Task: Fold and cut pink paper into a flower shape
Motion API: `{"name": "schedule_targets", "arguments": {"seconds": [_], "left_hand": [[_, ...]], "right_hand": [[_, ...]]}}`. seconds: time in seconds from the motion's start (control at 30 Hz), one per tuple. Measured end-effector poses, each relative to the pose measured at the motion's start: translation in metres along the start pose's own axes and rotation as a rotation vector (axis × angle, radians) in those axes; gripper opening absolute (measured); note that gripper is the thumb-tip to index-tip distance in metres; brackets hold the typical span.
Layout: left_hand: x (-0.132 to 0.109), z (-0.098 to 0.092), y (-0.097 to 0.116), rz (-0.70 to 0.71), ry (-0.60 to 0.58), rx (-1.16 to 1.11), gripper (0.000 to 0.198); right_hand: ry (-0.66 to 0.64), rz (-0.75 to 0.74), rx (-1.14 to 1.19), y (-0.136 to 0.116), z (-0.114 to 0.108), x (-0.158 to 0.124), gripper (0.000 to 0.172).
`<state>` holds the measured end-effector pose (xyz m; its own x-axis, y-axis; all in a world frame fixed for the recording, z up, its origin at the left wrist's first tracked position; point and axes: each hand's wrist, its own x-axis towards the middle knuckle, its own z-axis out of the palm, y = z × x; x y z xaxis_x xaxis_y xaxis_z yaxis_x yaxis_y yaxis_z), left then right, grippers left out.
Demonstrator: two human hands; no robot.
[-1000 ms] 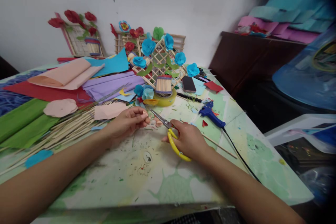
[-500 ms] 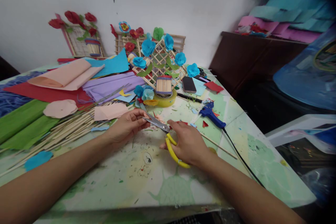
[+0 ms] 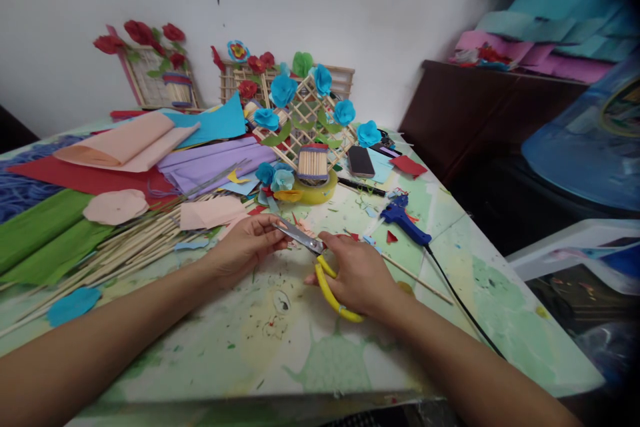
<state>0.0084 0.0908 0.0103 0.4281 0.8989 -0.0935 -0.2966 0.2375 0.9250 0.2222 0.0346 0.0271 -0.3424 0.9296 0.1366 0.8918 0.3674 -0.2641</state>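
My right hand point(image 3: 357, 273) is closed around the yellow handles of a pair of scissors point(image 3: 327, 287). The metal blades point left and reach the fingertips of my left hand point(image 3: 250, 243). Thumb and fingers of that hand are pinched together at the blade tips; whatever lies between them is too small to make out. Beneath and behind the blades, small paper scraps point(image 3: 306, 225) are scattered on the patterned table cover point(image 3: 200, 353). Left of my left hand lie a pale peach paper piece point(image 3: 213, 212) and a bundle of thin sticks point(image 3: 127, 250).
A stick lattice with blue paper flowers point(image 3: 283, 91) stands behind my hands, near a yellow tape roll point(image 3: 320, 193) and a phone point(image 3: 361, 161). At the right lies a blue glue gun point(image 3: 405, 221) with a trailing cord. Folded coloured papers point(image 3: 210, 163) cover the back left.
My left hand has shifted slightly downward at the blade tips. The right hand keeps its hold on the scissors, nearly still.
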Motion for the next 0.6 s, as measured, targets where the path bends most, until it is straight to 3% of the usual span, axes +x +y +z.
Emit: {"name": "schedule_targets", "arguments": {"seconds": [0.6], "left_hand": [[0.0034, -0.0036, -0.0017, 0.019, -0.011, 0.078, 0.013]], "right_hand": [[-0.005, -0.06, -0.004, 0.0018, -0.0003, 0.0007, 0.053]]}}
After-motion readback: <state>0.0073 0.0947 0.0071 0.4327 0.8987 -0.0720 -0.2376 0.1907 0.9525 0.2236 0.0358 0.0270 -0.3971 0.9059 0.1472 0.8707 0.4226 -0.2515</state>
